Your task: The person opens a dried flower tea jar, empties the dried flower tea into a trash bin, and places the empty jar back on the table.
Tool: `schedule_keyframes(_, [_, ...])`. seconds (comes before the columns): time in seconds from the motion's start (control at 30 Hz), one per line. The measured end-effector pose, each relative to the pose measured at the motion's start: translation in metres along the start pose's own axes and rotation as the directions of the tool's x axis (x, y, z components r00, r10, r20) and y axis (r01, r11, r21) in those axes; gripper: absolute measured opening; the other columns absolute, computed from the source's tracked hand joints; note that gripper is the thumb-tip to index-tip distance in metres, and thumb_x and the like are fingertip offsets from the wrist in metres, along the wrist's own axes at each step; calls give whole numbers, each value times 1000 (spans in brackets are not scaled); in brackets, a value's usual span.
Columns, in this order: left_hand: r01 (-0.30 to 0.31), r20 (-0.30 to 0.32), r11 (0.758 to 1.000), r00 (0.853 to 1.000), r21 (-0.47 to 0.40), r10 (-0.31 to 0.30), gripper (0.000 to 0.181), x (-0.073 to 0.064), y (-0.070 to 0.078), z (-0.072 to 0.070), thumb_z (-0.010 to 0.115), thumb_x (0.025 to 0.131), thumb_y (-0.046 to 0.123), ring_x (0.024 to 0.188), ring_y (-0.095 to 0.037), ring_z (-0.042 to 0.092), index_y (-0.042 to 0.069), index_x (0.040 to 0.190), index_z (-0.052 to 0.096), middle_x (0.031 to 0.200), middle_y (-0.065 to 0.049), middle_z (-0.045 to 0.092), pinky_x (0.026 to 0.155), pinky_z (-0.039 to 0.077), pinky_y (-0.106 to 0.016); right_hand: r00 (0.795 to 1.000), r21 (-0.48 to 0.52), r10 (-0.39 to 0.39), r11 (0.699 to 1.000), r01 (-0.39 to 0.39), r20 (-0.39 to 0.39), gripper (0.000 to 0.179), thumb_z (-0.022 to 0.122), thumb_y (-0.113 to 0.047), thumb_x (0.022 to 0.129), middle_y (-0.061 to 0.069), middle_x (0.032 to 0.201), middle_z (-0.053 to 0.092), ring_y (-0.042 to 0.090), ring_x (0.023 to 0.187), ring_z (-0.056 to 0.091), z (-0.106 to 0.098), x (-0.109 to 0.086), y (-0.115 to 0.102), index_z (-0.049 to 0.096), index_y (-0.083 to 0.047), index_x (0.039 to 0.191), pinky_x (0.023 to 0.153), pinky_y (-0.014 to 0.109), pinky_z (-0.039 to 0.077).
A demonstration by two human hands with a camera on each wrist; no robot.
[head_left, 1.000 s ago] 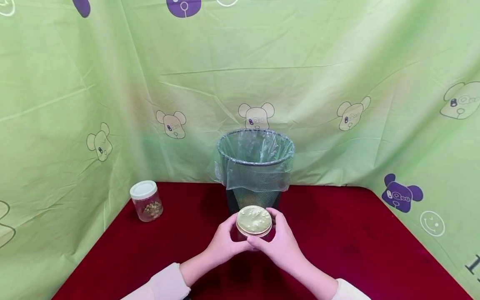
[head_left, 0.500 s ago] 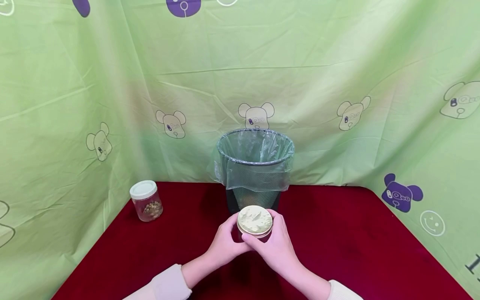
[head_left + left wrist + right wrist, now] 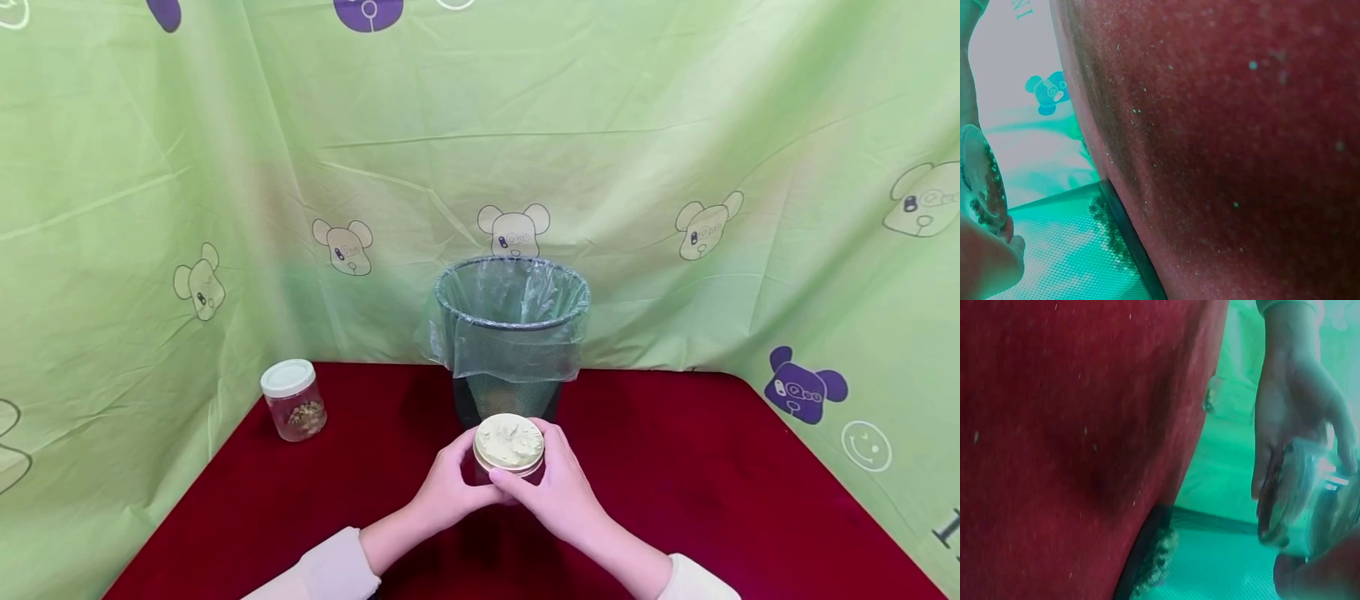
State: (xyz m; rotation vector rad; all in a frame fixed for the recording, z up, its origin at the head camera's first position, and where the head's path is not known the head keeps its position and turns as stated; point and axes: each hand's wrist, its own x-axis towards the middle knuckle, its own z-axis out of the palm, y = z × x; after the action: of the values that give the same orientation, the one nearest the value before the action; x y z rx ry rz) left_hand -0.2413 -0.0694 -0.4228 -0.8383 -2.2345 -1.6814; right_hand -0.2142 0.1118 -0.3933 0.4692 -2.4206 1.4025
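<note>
In the head view both hands hold a clear jar with a round, crinkled, pale gold top (image 3: 510, 440), just in front of the bin. My left hand (image 3: 448, 487) grips its left side. My right hand (image 3: 561, 490) grips the right side, thumb across the front below the top's rim. The jar's clear base (image 3: 1297, 487) shows in the right wrist view, held between the two hands. Brown bits show through the jar (image 3: 984, 178) in the left wrist view. Most fingertips are hidden behind the jar in the head view.
Behind the hands stands a mesh wastebasket (image 3: 517, 354) lined with a clear plastic bag. A white-lidded clear jar (image 3: 296, 400) with dried brownish bits stands at the table's left edge. A red cloth covers the table (image 3: 675, 475); green printed curtains (image 3: 637, 125) enclose it.
My right thumb has shifted slightly left along the jar's front, then a little back. Highlights and creases on the gold top look different. The bin and the white-lidded jar have stayed put.
</note>
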Motion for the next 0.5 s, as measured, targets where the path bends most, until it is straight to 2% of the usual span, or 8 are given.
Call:
schedule_keyframes(0.1, [-12, 27, 999, 1000, -34, 13, 65, 0, -2, -2, 85, 74, 24, 113, -15, 57, 19, 131, 56, 121, 7, 63, 100, 42, -32, 998, 23, -45, 999, 44, 45, 72, 82, -36, 75, -1, 121, 55, 14, 110, 53, -5, 3, 3, 49, -7, 132, 93, 36, 45])
schedule_keyframes(0.23, [-25, 57, 998, 998, -59, 28, 65, -1, -3, -3, 84, 75, 23, 112, -15, 57, 16, 133, 55, 121, 4, 63, 98, 44, -31, 985, 40, -132, 991, 128, 107, 68, 82, -35, 76, -4, 119, 56, 14, 109, 54, -12, 8, 9, 51, -10, 131, 93, 34, 45])
schedule_keyframes(0.33, [-30, 88, 995, 995, -92, 38, 66, -1, -3, -4, 83, 76, 20, 110, -16, 58, 13, 134, 54, 121, 1, 63, 96, 46, -30, 967, 63, -195, 980, 187, 164, 64, 80, -32, 79, -5, 121, 57, 13, 110, 54, -17, 11, 15, 50, -11, 132, 95, 33, 45])
schedule_keyframes(0.5, [-18, 137, 991, 990, -130, 36, 66, -1, -3, -5, 83, 76, 18, 110, -17, 59, 10, 134, 53, 120, -2, 63, 96, 46, -30, 924, 129, -283, 958, 258, 258, 61, 77, -25, 82, -4, 122, 58, 15, 112, 55, -24, 17, 24, 48, -9, 132, 96, 32, 44])
